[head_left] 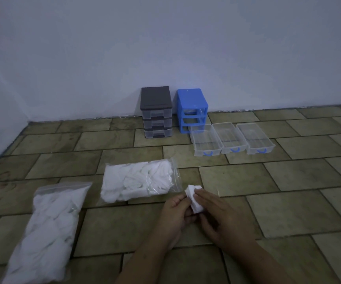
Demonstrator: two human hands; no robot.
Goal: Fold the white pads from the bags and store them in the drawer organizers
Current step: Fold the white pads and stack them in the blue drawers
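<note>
I am pinching a white pad (194,199) between my left hand (175,212) and right hand (216,214), just near the right bag (138,181). It looks soft, light and limp, so I am gripping its edges. Three clear drawers (234,138) are waiting far right.

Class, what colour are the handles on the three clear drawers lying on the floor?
Blue, seen on the clear drawers in the head view.
</note>
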